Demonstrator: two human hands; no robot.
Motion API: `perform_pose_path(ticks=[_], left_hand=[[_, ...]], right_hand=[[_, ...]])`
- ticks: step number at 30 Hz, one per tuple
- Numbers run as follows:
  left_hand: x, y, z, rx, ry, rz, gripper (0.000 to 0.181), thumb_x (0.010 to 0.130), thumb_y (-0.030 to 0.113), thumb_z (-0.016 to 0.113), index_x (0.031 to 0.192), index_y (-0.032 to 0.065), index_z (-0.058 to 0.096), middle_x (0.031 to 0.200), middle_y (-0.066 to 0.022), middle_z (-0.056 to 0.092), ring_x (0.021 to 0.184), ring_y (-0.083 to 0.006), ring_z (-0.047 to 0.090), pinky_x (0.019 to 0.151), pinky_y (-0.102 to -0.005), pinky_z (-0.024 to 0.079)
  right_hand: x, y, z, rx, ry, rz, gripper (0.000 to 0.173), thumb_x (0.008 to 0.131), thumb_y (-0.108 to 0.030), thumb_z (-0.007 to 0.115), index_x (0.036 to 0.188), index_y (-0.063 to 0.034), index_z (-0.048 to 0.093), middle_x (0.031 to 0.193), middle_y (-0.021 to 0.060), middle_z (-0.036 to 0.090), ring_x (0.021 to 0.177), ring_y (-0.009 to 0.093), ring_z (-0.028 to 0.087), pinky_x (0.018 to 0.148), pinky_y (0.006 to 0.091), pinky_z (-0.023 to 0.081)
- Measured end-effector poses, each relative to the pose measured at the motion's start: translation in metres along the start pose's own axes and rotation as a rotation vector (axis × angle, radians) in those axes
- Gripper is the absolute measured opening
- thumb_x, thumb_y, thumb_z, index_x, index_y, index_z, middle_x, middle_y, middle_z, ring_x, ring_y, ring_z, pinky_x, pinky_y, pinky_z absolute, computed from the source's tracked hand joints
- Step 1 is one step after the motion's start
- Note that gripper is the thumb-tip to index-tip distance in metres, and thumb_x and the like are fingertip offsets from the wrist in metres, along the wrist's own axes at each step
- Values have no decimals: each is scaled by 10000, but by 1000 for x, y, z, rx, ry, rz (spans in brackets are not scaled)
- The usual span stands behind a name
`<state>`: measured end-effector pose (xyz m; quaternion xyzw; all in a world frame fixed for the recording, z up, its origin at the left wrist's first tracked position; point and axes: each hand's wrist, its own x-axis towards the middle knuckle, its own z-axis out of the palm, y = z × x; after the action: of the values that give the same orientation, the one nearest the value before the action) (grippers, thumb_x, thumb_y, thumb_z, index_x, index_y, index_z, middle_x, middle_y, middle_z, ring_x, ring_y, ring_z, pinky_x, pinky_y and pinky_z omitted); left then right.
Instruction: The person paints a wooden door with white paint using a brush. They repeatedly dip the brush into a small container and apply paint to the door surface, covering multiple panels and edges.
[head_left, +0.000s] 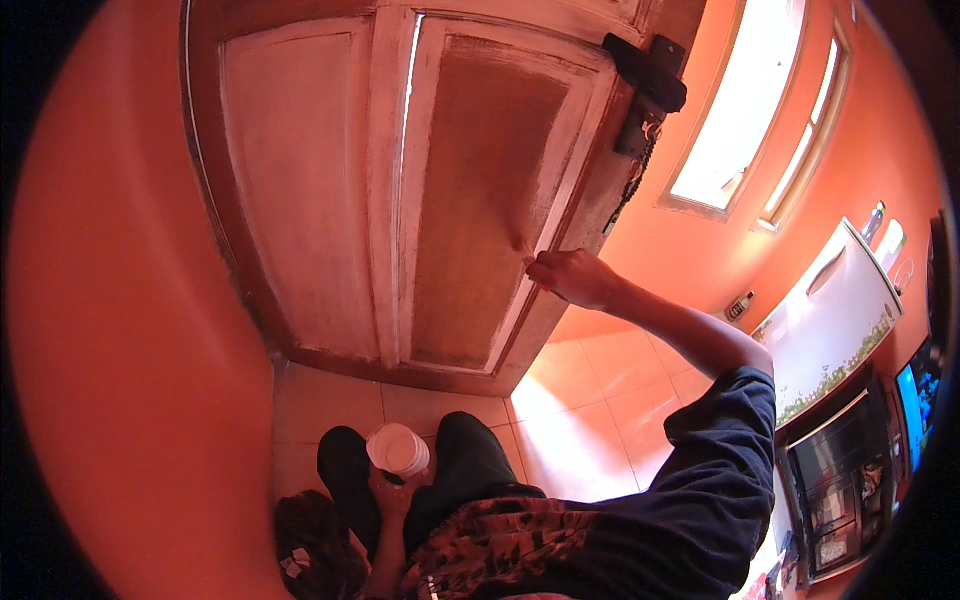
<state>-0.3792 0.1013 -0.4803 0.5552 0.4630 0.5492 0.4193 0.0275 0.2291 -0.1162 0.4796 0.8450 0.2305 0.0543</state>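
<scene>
In front of me stands a wooden panelled door (385, 187). My right hand (574, 279) reaches out and grips a small paintbrush (522, 246), its bristles at the right side of the darker brown panel (472, 180). That panel has a paler, streaky border. The left panel (300, 187) looks lighter and pinkish throughout. Low between my knees, my left hand (394, 491) is closed around a white plastic tub (397, 448). The tub's opening faces up; I cannot tell what is inside it.
A dark door handle (649, 75) with hanging keys and beads (637, 176) sits at the door's right edge. An orange wall (135, 337) runs close on my left. To the right are a white refrigerator (832, 322), a bottle (739, 307) and a dark cabinet (840, 472). Floor tiles (570, 382) lie below.
</scene>
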Motion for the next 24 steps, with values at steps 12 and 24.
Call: perform_pose_path(ticks=[12,24], left_hand=[[1,-1,-1,19,80,66,867,663,220,980,1374,-11,542,1306,-150,661,1206,-262,634,1067,-410,473],[-2,-24,-4,50,26,5,889,658,195,985,1395,-13,533,1335,-156,653,1237,-252,626,1077,-400,467]], right_hand=[[16,77,-88,-94,673,283,378,875,-42,660,1248,-97,682,1138,105,699,1032,270,697,813,377,594],[29,82,-125,310,600,488,238,957,-49,611,1169,-50,720,1131,84,744,1039,188,700,886,350,559]])
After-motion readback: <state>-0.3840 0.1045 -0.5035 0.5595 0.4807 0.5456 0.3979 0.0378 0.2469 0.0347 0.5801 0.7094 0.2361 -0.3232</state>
